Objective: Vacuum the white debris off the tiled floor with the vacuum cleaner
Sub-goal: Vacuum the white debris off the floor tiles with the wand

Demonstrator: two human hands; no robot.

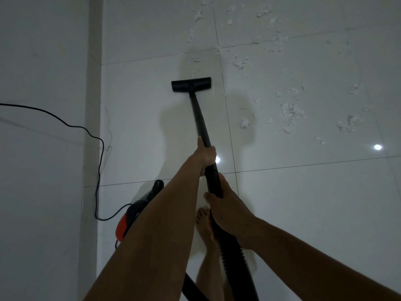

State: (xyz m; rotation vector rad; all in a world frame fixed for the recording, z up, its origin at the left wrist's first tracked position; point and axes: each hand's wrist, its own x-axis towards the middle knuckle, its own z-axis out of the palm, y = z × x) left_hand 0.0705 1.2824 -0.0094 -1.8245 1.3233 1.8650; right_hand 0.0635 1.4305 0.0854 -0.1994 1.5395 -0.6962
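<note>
The vacuum cleaner's body (130,216), black with an orange-red patch, sits on the tiled floor (303,203) in the lower left of the frame, partly hidden by the left forearm. What it holds inside cannot be seen. 1 black cord (95,135) runs from it up along the pale wall (43,61) and off the left edge.

1 ribbed black hose (232,253) rises from the bottom centre into 1 straight black wand (198,114). The wand ends in 1 flat, wide floor head (191,84), which lies on the tile just above the centre of the frame.

2 hands are on the wand. The left hand (206,155) grips it higher up, fingers wrapped round the tube. The right hand (225,211) grips it lower, where wand meets hose, thumb and fingers clamped round it. 1 bare foot (202,222) shows just beneath the right hand.

The white debris (288,115) lies in many small torn scraps and clumps, too many to count, across the upper right of the frame. A few scraps lie just above the floor head, the thickest patches to its right. 2 bright light spots (377,147) gleam on the glossy tiles.
</note>
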